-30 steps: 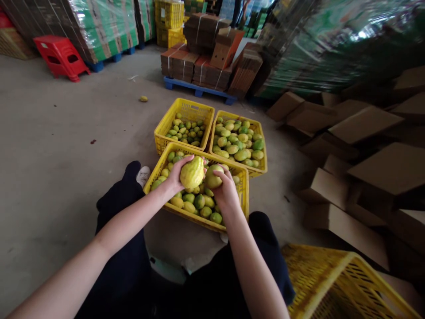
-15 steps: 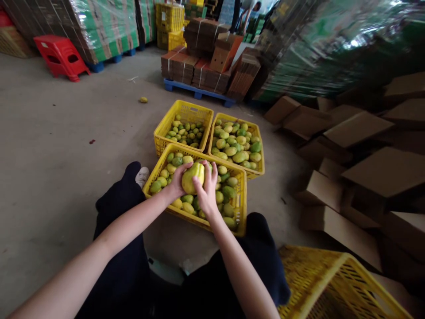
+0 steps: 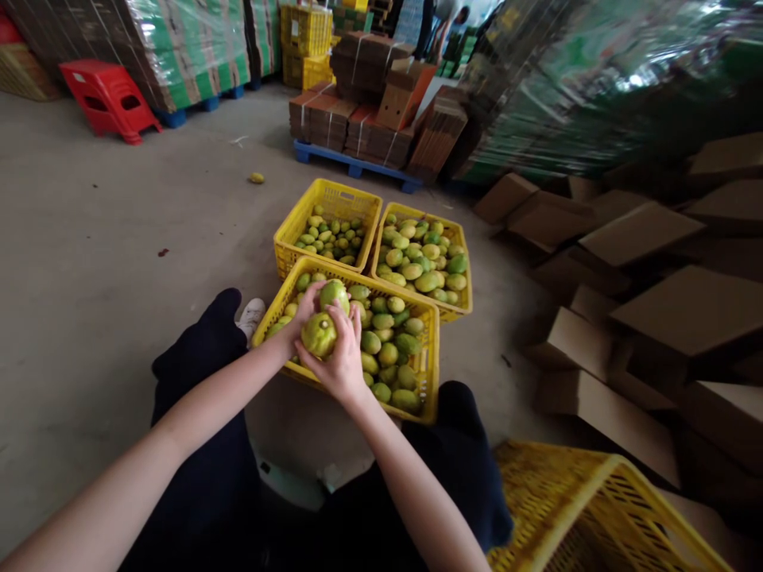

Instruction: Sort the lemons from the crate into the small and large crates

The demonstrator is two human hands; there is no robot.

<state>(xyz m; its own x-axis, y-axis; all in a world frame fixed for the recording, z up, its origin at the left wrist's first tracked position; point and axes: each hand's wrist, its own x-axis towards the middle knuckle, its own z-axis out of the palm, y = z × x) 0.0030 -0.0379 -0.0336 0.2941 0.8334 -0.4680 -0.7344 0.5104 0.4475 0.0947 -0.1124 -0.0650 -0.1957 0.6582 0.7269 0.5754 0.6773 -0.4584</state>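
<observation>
Two ridged, yellow-green papayas are held close together above the front yellow crate [image 3: 434,357]. My left hand [image 3: 304,314] is closed around the upper papaya [image 3: 334,294], its fingers partly hidden behind the fruit. The lower papaya [image 3: 319,335], its stem end facing me, sits in my right hand [image 3: 344,353], the thumb below and the fingers along its right side. Many similar green and yellow fruits [image 3: 387,353] lie loose in the crate under my hands.
Behind stand two more yellow crates of fruit, a left one [image 3: 280,246] and a right one [image 3: 468,270]. A tilted yellow crate [image 3: 560,508] is at lower right, near cardboard boxes [image 3: 625,413]. A red stool [image 3: 110,99] and a pallet [image 3: 358,165] stand farther back.
Both hands have moved slightly left and toward me. Two papayas now show clearly between them, where one large papaya was plain before, and the stem end of the lower one faces up.
</observation>
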